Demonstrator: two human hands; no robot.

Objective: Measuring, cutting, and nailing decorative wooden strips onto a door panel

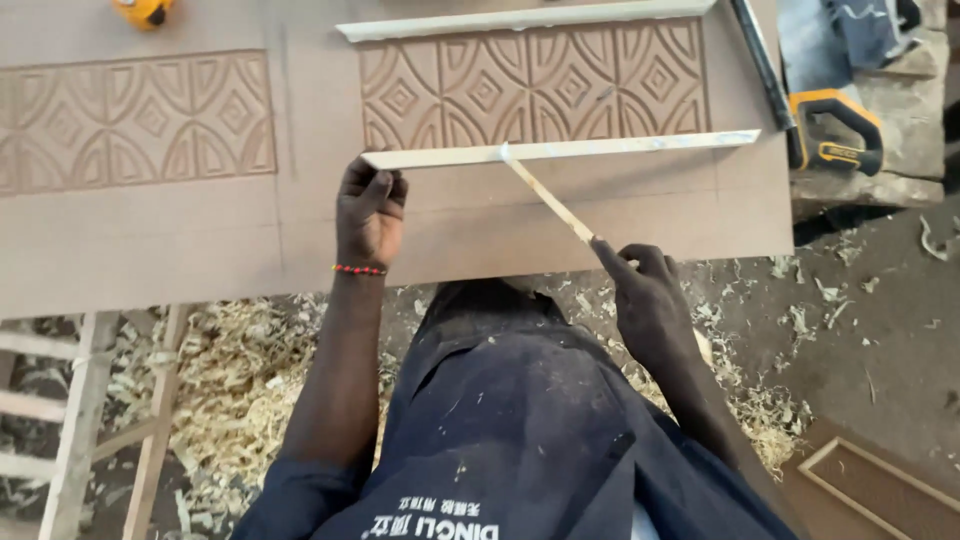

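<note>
Wood shavings (240, 370) cover the workshop floor below a brown carved panel (200, 230) lying flat. The left hand (370, 212) presses the left end of a pale moulding strip (560, 150) against the panel, its grip clenched on that end. The right hand (645, 295) grasps a thin stick (548, 198), whose far tip touches the strip. A saw handle (835, 130) lies far right.

The yellow tape measure (145, 10) is cut by the top edge; the carved panel (130, 122) runs off the left edge.
</note>
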